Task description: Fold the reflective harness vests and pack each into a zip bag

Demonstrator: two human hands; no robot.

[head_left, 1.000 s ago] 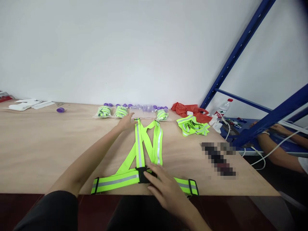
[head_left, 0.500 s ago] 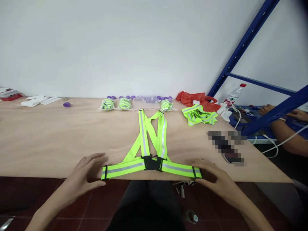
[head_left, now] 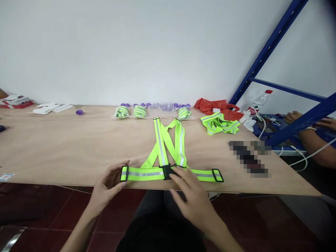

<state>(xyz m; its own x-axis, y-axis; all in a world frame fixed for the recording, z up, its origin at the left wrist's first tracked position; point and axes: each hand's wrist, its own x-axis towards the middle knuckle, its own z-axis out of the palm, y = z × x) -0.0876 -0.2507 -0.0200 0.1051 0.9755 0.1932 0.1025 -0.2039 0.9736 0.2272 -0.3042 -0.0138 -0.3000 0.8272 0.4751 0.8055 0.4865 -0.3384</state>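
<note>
A neon yellow-green reflective vest (head_left: 147,174) of elastic straps with grey stripes lies on the wooden table in front of me. Its black buckle (head_left: 166,172) joins the waist strap in the middle, and a black slider sits at each end. My left hand (head_left: 110,183) is at the left end, thumb and fingers apart, curved around the strap end at its slider. Over the buckle's right side is my right hand (head_left: 193,196), fingers spread, hiding part of the strap. The right slider (head_left: 217,175) lies beyond that hand.
Bagged reflective straps (head_left: 139,111) line the wall with purple-capped items. Farther right are a loose strap bundle (head_left: 220,124), a red plastic bag (head_left: 216,106), a bottle (head_left: 258,101) and a blurred-out object (head_left: 248,157). Another person's arm (head_left: 315,143) shows behind the blue rack (head_left: 278,38).
My right hand has left the right slider and moved left to the buckle. My left hand has come closer around the left strap end, which now sits nearer the buckle.
</note>
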